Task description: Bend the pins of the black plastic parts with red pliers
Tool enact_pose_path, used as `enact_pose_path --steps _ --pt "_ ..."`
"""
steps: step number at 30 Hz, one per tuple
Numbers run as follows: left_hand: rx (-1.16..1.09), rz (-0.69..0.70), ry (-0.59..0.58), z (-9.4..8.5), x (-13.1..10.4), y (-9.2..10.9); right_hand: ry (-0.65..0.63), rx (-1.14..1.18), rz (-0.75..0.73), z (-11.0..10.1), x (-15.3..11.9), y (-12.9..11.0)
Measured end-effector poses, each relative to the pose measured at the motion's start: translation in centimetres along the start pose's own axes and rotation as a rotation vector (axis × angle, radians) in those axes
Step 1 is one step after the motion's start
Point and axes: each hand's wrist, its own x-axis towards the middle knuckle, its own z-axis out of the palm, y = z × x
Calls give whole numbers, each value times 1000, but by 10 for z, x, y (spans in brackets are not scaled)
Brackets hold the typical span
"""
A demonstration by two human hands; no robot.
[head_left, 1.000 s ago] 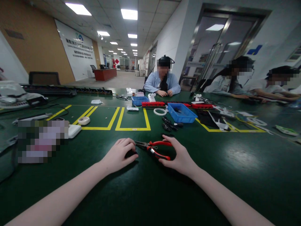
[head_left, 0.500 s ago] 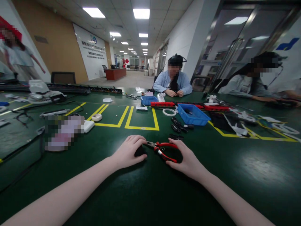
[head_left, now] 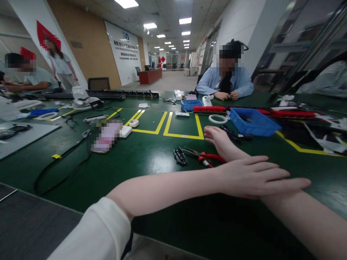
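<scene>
My left hand [head_left: 252, 177] reaches across and rests on my right forearm, its fingers stretched out and holding nothing. Beyond it, my right hand [head_left: 221, 141] is raised over the table with fingers extended and no object in its grasp. Long-nose pliers [head_left: 202, 156] with red and black handles lie on the green table, jaws slightly apart; my arms partly hide the handles. Just left of the jaws lies a small black part with metal pieces [head_left: 180, 156]. Several black pieces [head_left: 233, 135] lie beside my right hand, partly covered by it.
A blue bin [head_left: 253, 122] stands right of centre, with a smaller blue bin [head_left: 191, 105] farther back. A white ring [head_left: 218, 119] lies between them. Red strips [head_left: 210, 110] run along the far side. At left are a blurred-out phone-like object [head_left: 107, 135] and a black cable [head_left: 51, 171].
Both hands have let go: the pliers and the small black part now lie on the table. My left hand has crossed right onto my right forearm. The view has turned left.
</scene>
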Motion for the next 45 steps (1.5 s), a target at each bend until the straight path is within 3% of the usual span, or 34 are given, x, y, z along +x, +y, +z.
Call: enact_pose_path --steps 4,9,14,24,31,33,39,45 --pt "-85 165 -70 -4 15 -14 53 88 140 13 41 8" --pt "-218 305 -45 -2 1 -30 103 187 206 10 64 19" --pt "-314 292 18 6 -12 -40 86 292 211 1 71 22" --pt "-383 104 39 23 -1 -35 23 495 216 -23 80 30" --pt "-297 164 67 39 2 -41 -34 529 215 -24 83 30" --pt "-257 167 77 39 2 -43 -39 533 207 -24 84 29" --pt "-117 158 -100 19 3 -44 -44 523 200 -24 85 30" --pt "-98 158 -162 6 3 -45 -41 509 188 -24 82 27"
